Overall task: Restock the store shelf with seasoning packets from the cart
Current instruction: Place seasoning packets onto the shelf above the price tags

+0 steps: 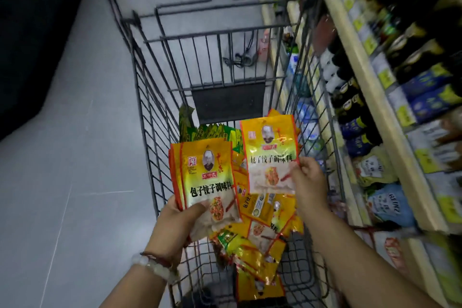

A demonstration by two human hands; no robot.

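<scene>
Both hands grip yellow packets: left hand [175,220] one reading 包子饺子调味料 [205,175], right hand [308,180] another [271,152].

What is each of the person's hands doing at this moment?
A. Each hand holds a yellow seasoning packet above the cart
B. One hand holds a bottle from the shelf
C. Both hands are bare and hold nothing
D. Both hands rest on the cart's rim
A: the left hand grips one yellow seasoning packet and the right hand pinches another packet, both above the wire cart.
</scene>
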